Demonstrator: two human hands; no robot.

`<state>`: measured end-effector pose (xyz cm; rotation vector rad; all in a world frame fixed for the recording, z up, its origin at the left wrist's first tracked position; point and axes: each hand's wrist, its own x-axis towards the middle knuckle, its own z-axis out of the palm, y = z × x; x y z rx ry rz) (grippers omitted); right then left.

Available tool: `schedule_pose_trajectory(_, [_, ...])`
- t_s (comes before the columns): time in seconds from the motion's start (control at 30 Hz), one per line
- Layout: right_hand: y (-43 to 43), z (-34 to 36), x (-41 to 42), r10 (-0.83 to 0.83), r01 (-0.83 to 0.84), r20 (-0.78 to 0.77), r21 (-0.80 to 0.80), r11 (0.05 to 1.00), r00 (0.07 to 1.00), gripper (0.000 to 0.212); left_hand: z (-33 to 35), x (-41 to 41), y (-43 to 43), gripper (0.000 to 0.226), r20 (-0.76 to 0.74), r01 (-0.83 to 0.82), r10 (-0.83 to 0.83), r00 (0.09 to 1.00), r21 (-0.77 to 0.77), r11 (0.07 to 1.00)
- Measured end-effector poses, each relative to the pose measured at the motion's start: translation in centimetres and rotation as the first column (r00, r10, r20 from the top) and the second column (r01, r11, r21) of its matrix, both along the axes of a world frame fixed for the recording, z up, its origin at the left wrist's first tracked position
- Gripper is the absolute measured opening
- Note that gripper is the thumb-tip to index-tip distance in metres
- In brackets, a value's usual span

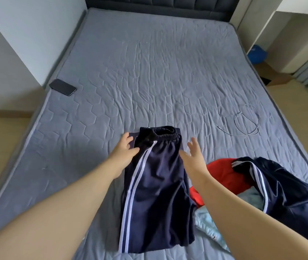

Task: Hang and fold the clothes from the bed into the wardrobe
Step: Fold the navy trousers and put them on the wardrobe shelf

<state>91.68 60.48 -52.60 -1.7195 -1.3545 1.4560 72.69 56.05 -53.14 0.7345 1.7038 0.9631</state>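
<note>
Left hand: fingers loosely extended, pressing the left edge of the navy track pants just below the waistband, gripping nothing
Right hand: fingers spread, holding nothing, just beside the right edge; contact could not be told
Pants lay flat on the bed, waistband away from the person
Risk, judged: the smooth knit could slide and crease in folding, skewing the 2 white stripes; a leg might drag the pile alongside
Materials: gathered elastic waistband; crumpled red garment; pale blue cloth; second striped navy garment; grey hexagon-quilted mattress cover; coiled white cable; flat dark phone
</note>
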Motion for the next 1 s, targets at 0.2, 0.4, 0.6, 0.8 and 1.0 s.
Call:
schedule_pose_trajectory(0.2, [-2.9, -7.9, 1.6, 0.333, -0.321, 0.267, -0.091, 0.943, 0.904, 0.065, -8.8, 1.5, -2.5, 0.06, -0.399, 0.266, -0.325, 0.858, -0.196, 0.944])
schedule_pose_trajectory(0.4, [-7.7, -15.6, 3.4, 0.69, -0.673, 0.476, -0.241, 0.699, 0.546, 0.059, -16.3, 4.2, -8.1, 0.058, -0.534, 0.634, -0.747, 0.395, -0.43, 0.643])
schedule_pose_trajectory(0.6, [-10.1, -20.6, 5.7, 0.837, -0.754, 0.494, -0.452, 0.477, 0.234, 0.076, -21.9, 6.9, -11.6, 0.089, -0.372, 0.688, -0.917, 0.146, -0.628, 0.364])
schedule_pose_trajectory(0.8, [-11.6, -23.1, 6.3, 0.827, -0.739, 0.555, -0.594, 0.317, -0.092, 0.102, -24.4, 8.3, -12.7, 0.101, -0.288, 0.573, -0.951, -0.114, -0.801, 0.174])
schedule_pose_trajectory(1.0, [-12.0, -23.3, 6.0, 0.748, -0.74, 0.663, -0.492, 0.458, 0.023, 0.052, -24.4, 8.4, -12.3, 0.064, -0.377, 0.61, -0.926, -0.038, -0.742, 0.277])
